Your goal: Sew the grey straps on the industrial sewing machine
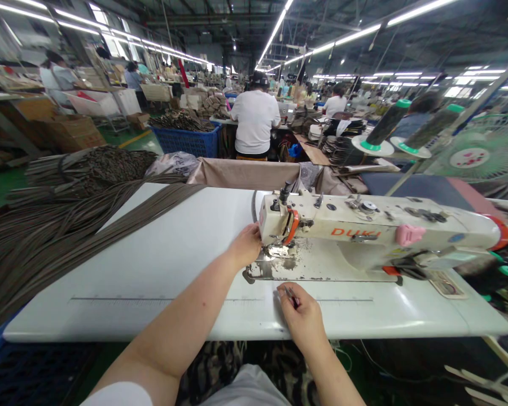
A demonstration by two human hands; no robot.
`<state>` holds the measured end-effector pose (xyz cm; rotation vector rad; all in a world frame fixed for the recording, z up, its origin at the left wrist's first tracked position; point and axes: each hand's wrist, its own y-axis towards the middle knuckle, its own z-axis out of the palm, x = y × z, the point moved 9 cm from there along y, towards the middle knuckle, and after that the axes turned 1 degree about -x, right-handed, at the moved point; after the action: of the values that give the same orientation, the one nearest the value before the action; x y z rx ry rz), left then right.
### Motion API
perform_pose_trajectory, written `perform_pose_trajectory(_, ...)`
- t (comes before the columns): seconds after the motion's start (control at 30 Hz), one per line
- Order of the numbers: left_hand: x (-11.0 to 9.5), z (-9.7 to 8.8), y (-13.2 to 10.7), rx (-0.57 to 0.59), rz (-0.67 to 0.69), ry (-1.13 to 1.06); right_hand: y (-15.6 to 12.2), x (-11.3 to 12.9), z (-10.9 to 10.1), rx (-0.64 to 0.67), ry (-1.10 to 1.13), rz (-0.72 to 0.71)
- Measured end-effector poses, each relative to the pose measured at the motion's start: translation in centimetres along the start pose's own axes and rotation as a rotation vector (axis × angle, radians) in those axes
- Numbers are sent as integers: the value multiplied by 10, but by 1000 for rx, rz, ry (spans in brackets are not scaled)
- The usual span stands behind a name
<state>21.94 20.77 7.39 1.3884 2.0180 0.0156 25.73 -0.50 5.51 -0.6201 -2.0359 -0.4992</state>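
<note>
A white sewing machine (322, 223) stands on the white table. My left hand (248, 245) is at the left of the machine's head, beside the presser foot (280, 251). Its fingers are curled, with the tips partly hidden by the head. A narrow dark strip (254, 206) runs from these fingers to the table's far edge. Near the front edge, my right hand (302, 313) is closed around a small metal-tipped tool with a dark handle (295, 302), mostly covered by the fingers.
Long brown-grey strips (122, 228) lie in a thick bundle over the table's left side. A printed ruler (122, 299) crosses the tabletop (186, 225). Thread cones (387, 127) and a green fan (474, 152) stand at the right. Beyond the table sits a person in a white shirt (256, 115).
</note>
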Motion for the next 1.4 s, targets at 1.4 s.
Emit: perform_pose_trajectory(1.4,-16,-8,-60,135,-318,8,-1,10,-2,-26,-47,-26)
